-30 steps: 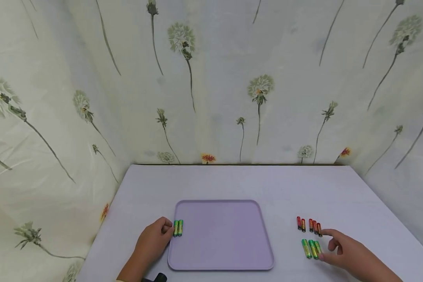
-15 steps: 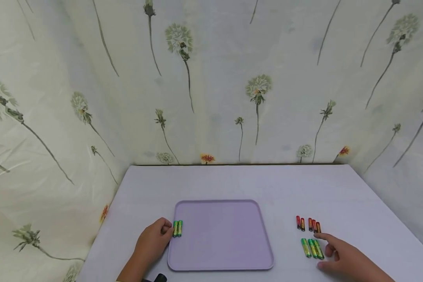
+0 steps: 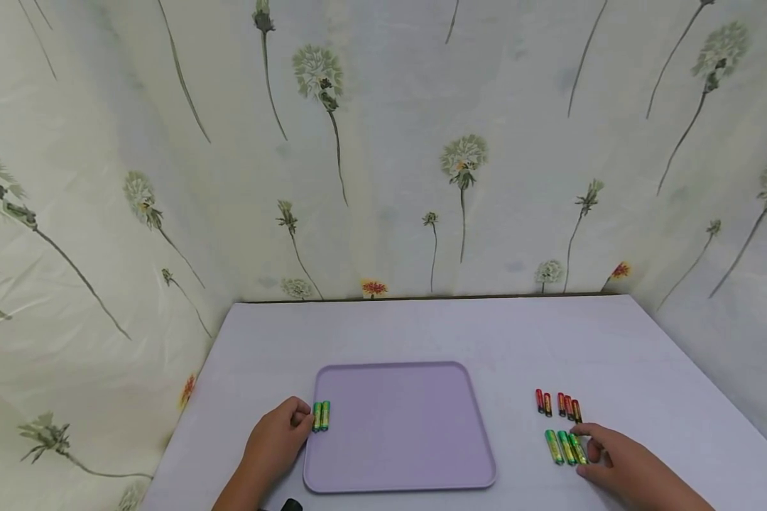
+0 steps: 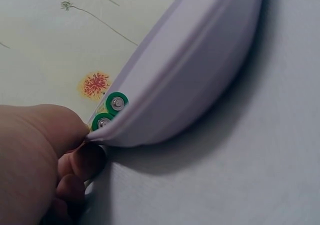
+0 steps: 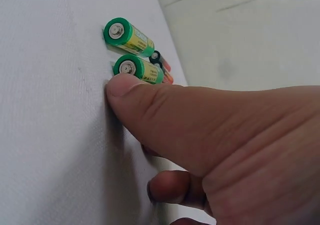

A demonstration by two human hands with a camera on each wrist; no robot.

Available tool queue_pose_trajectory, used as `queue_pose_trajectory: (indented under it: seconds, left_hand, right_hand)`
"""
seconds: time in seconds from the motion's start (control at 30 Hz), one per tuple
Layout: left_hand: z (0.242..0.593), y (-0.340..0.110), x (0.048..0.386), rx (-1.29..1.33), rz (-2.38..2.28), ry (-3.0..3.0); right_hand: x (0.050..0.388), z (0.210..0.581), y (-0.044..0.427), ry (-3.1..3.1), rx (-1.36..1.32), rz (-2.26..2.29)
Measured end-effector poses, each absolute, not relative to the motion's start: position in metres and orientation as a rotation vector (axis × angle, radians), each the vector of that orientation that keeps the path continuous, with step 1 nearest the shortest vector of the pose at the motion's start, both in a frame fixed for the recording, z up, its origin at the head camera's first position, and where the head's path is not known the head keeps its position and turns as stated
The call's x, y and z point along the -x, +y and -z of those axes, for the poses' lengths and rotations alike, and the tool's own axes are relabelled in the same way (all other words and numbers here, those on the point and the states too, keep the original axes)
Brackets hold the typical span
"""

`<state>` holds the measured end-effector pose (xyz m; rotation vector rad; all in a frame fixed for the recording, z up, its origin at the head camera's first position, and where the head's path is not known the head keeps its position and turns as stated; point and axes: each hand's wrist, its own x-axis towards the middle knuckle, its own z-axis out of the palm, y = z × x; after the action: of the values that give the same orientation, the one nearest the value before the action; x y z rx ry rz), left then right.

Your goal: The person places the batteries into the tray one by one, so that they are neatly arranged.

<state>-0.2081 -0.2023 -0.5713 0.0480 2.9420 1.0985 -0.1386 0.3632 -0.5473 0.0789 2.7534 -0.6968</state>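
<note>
"Hands first, please: what are they doing?"

"The left hand (image 3: 276, 441) pinches the left rim of a lilac tray (image 3: 403, 433), thumb above and a finger below. The right hand (image 3: 629, 465) is nearly closed, thumb and index finger set at the two ends of the rightmost green battery (image 3: 577, 448), which seems to be gripped; the right wrist view hides that battery behind the thumb."

"What has just changed?"

"Half a second ago the right thumb stood apart from that battery; now it has come in against the lower end. The left hand has stayed put."

"And what does that mean for the work?"

"My judgement: one battery is now singled out, though it appears not yet lifted from the white table (image 3: 422, 330). It lies close beside two other green batteries (image 3: 554, 447), with a row of five red batteries (image 3: 561, 404) just beyond. On the tray, a pair of green batteries (image 3: 325, 416) lies side by side along the left rim, right next to the left hand"
</note>
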Motion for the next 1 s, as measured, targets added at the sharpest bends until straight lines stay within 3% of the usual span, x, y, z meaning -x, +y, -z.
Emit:
queue_pose_trajectory:
  seconds: [0.37,1.0]
  left_hand:
    - [0.567,-0.202,0.207,-0.063,-1.115,2.928]
    - [0.563,-0.201,0.205,-0.039,-1.124,2.903]
  right_hand:
    - [0.137,0.541,0.363,2.756,-0.159,0.735]
    - [0.149,0.536,0.340,2.849,-0.049,0.840]
